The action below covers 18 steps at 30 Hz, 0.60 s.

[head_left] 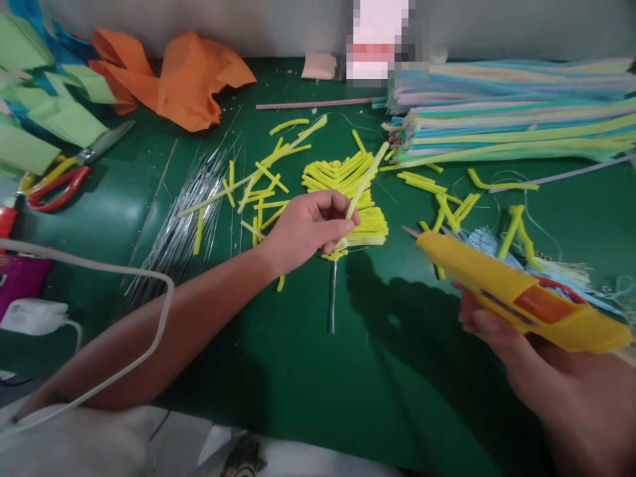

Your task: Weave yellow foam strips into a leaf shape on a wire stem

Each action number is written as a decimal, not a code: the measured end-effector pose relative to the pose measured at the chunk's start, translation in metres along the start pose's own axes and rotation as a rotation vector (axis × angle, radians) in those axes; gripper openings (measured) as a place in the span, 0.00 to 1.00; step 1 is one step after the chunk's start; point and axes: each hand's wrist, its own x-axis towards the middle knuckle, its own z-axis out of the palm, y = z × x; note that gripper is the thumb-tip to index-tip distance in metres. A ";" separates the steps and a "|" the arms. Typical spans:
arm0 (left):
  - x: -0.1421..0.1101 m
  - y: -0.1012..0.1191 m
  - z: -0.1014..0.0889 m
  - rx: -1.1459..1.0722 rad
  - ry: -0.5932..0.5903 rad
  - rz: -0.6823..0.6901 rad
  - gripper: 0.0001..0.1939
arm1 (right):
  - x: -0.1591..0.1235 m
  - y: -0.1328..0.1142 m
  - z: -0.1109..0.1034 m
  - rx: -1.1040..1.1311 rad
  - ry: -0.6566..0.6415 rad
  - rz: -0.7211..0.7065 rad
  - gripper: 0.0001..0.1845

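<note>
While the left hand has a fuzzy yellow strip pinched between thumb and fingertips, the right hand is wrapped around a yellow glue gun. My landmark for everything is the yellow leaf shape, lying flat on the green table, with a silvery stem poking out of its near end. The strip tilts across the leaf's right part, and the gun's nozzle sits to the right of it, pointing its way but well apart.

Stuff in the way: the left hand covers the leaf's lower left part, so I can't tell what's under there. Loose yellow offcuts are scattered close by on the leaf's left, with more on its right. Past the left-hand ones there's a messy fan of thin wires, and further left of the leaf, red-and-yellow-handled scissors. A white cable loops over the left forearm, near side of the leaf, and there's a white plug far off to its left.

Beyond the leaf: a crumpled orange sheet and pale green sheets to the left, a fat bundle of pastel fuzzy sticks to the right. Some blue threads lie right of the leaf too, partly hidden by the gun.
</note>
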 end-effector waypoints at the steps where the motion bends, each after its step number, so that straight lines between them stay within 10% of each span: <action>1: 0.000 0.000 0.000 -0.002 0.000 0.001 0.05 | 0.002 -0.001 -0.002 0.013 0.015 0.036 0.22; 8: -0.001 0.001 0.000 0.012 -0.008 0.015 0.04 | 0.018 -0.007 -0.015 0.286 0.114 0.296 0.24; 18: -0.003 0.001 0.000 0.029 -0.007 0.016 0.06 | 0.048 0.062 -0.050 -0.348 0.089 0.126 0.35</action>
